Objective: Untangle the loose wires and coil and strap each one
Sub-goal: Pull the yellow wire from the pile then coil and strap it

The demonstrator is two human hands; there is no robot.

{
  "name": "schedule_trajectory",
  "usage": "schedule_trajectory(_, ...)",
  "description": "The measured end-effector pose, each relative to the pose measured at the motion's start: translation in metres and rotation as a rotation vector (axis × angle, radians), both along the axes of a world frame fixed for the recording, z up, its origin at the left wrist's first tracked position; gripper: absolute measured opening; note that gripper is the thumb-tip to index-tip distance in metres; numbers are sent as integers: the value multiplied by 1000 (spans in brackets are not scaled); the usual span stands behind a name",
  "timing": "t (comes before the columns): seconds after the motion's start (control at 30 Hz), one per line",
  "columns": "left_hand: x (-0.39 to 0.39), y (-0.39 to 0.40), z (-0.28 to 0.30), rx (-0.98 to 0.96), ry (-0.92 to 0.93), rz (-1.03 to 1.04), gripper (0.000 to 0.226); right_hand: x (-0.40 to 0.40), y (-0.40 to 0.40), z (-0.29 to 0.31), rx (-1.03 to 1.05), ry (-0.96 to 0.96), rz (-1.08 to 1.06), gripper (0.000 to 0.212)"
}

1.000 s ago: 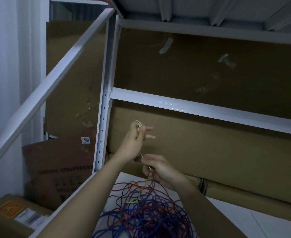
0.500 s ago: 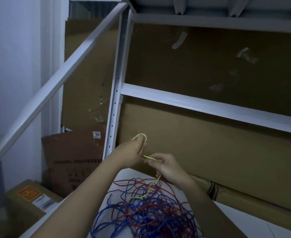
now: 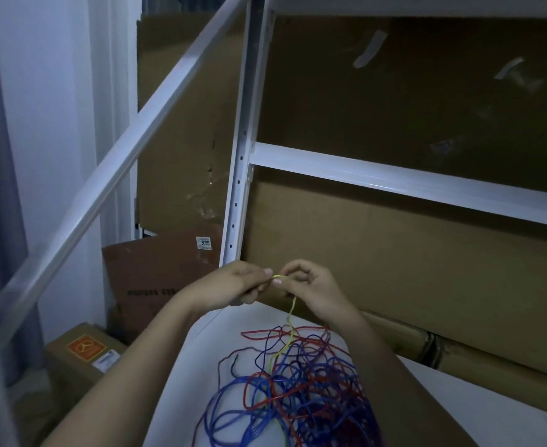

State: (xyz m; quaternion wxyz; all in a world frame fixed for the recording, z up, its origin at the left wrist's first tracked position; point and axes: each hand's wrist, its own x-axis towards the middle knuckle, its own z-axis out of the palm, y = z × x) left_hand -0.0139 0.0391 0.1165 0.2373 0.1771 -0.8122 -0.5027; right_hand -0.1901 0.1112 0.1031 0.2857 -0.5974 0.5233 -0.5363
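Observation:
A tangle of red and blue wires (image 3: 301, 388) lies on the white shelf surface (image 3: 201, 366) below my hands. A thin yellow-green wire (image 3: 292, 317) rises out of the tangle to my fingers. My left hand (image 3: 236, 283) and my right hand (image 3: 310, 288) meet fingertip to fingertip above the pile. Both pinch the yellow-green wire's upper end between them. How much wire sits inside either hand is hidden.
A white metal shelf upright (image 3: 241, 175) and a crossbar (image 3: 410, 182) stand just behind my hands. Large cardboard sheets (image 3: 410, 269) line the back. A diagonal white rail (image 3: 110, 179) runs at left. Cardboard boxes (image 3: 81, 356) sit on the floor at lower left.
My left hand has dropped from its raised position and come down to meet my right hand. The yellow-green loop seen above the left hand is gone from sight. The view shifted right and down.

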Motion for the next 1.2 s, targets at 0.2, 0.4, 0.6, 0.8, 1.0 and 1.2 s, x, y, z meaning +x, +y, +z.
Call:
schedule_trajectory(0.2,-4,-11,-5,297,240,-66,34,11,4,-30,146,-127,99,18)
schedule_trajectory(0.4,-9,-24,2,473,496,-93,31,19,6,-56,139,-110,-103,35)
schedule_trajectory(0.6,-24,-26,4,658,560,-177,31,32,-2,1,-196,-313,-499,29)
schedule_trajectory(0.8,-32,-20,3,419,446,-188,43,27,6,73,-602,59,-803,19)
schedule_trajectory(1.0,-29,-21,3,522,528,-124,45,-7,16,40,-152,291,-680,17)
schedule_trajectory(1.2,-37,-12,3,572,556,-151,44,-8,13,-13,98,-159,-574,22)
